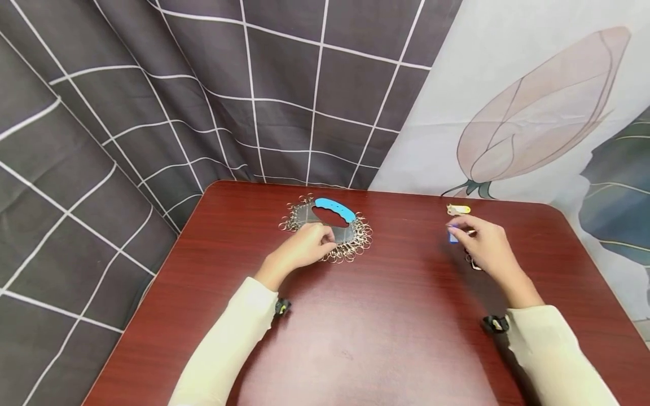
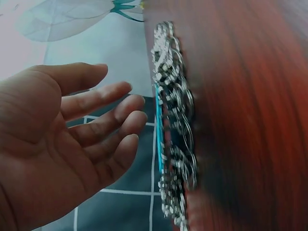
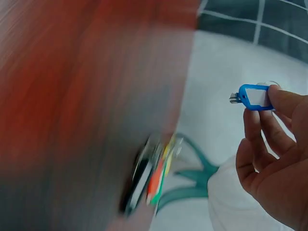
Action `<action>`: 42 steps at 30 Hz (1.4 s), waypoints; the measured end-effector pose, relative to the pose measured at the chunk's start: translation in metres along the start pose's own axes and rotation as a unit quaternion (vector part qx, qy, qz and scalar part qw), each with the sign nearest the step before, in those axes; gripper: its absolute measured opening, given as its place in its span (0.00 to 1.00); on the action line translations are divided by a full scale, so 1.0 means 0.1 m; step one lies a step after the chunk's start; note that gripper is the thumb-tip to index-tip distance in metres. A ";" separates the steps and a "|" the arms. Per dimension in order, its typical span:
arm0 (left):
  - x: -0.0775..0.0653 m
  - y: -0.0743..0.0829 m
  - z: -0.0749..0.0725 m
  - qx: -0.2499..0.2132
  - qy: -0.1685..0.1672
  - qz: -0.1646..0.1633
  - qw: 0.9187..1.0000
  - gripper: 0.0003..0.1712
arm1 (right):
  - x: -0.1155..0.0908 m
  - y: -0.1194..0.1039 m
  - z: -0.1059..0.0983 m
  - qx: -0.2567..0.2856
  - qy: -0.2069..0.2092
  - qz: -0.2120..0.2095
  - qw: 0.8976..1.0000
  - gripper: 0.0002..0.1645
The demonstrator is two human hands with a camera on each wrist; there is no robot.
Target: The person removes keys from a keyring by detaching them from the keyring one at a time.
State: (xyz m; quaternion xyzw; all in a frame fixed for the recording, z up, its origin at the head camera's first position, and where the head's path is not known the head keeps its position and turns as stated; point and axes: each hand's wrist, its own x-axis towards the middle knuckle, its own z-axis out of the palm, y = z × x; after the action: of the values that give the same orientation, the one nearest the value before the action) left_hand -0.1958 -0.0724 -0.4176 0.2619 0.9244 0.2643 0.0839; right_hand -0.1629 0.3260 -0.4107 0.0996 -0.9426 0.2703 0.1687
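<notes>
My right hand (image 1: 482,239) is raised over the right part of the table, pinching a blue key tag (image 3: 257,97) between thumb and fingers. The tag has a white label and a small metal clip at one end. My left hand (image 1: 304,247) hovers by the near side of a flat grey plate (image 1: 304,213). In the left wrist view its fingers are loosely bent with nothing in them. The plate has a wavy blue handle (image 1: 335,208) and many metal rings (image 1: 363,232) hung round its edge.
A yellow key tag (image 1: 459,210) lies near the table's far edge. Closer to the right hand is a black-and-white tag (image 1: 474,263), partly covered. The right wrist view also shows a red tag (image 3: 155,180). A grid-patterned curtain (image 1: 284,73) hangs behind the red-brown table (image 1: 325,338).
</notes>
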 end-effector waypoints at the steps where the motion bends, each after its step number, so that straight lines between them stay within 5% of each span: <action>1: -0.03 -0.01 -0.01 0.007 0.002 0.000 1.000 0.08 | -0.04 0.04 -0.03 -0.012 0.001 -0.014 1.000 0.05; 7: -0.22 -0.09 -0.06 0.047 0.019 0.005 0.999 0.13 | -0.25 0.24 -0.18 -0.091 -0.010 -0.103 0.990 0.10; 13: -0.41 -0.12 -0.08 0.089 0.022 0.023 0.996 0.14 | -0.43 0.33 -0.19 -0.160 -0.009 -0.181 0.970 0.14; 25: -0.77 -0.19 -0.05 0.160 0.030 0.047 0.986 0.18 | -0.55 0.30 0.02 -0.245 -0.043 -0.206 0.947 0.13; 34: -0.87 -0.22 0.00 0.189 0.070 0.056 0.978 0.26 | -0.52 0.25 0.07 -0.191 -0.063 -0.193 0.960 0.16; 42: -0.92 -0.26 -0.07 0.189 0.094 0.039 0.977 0.29 | -0.47 0.25 -0.19 -0.146 -0.066 -0.094 0.983 0.14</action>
State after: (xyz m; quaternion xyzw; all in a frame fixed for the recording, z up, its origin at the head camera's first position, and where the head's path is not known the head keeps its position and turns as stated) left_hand -0.1317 -0.1432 -0.4238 0.2830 0.9505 0.1108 -0.0644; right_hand -0.1219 0.3614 -0.4248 0.1798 -0.9674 0.1057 0.1439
